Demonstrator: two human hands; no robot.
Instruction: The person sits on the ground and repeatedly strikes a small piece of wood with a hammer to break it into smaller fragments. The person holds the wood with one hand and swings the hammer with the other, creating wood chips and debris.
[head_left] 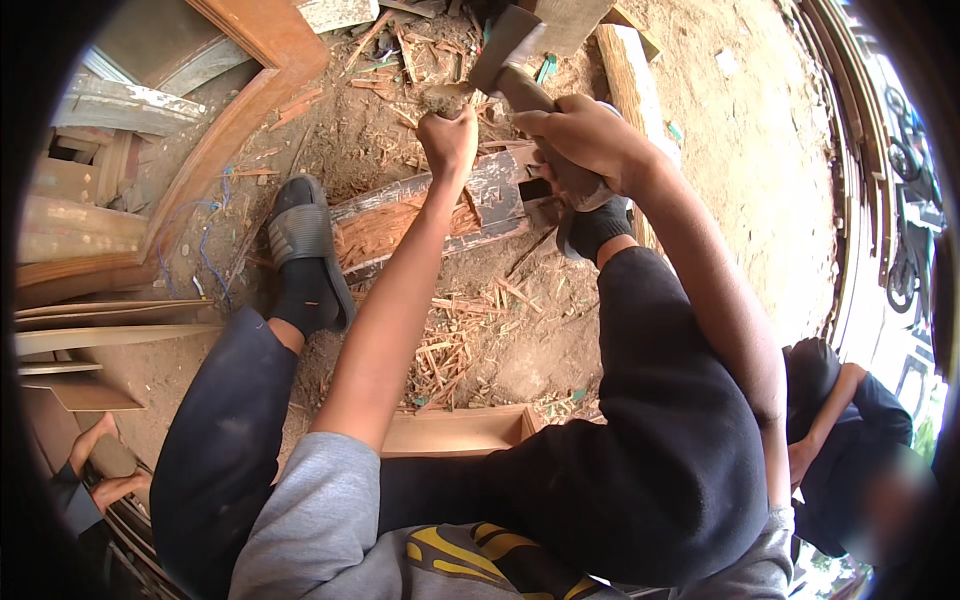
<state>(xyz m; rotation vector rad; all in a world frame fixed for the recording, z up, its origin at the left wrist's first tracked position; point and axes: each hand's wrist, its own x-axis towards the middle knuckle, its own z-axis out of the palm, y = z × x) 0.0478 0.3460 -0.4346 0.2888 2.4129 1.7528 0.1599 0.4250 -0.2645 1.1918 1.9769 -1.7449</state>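
My right hand (590,145) is wrapped round the thick wooden handle of a hatchet (507,48), a tool with a broad, flat dark metal head. The head is raised just beyond and to the right of my left hand (449,142). The left hand is closed in a fist, thumb on top; a small greyish piece shows by its far side, too unclear to name. Below both hands a weathered wooden plank (400,222) lies on the ground between my feet, its paint peeling and its reddish wood split open. A dark rectangular notch sits near its right end.
Wood chips (450,350) litter the dirt around the plank. A brown wooden frame (215,150) and stacked boards stand at left. A pale timber (625,90) lies at far right of the plank; a wooden box (455,430) is beneath my legs. Other people sit at both sides.
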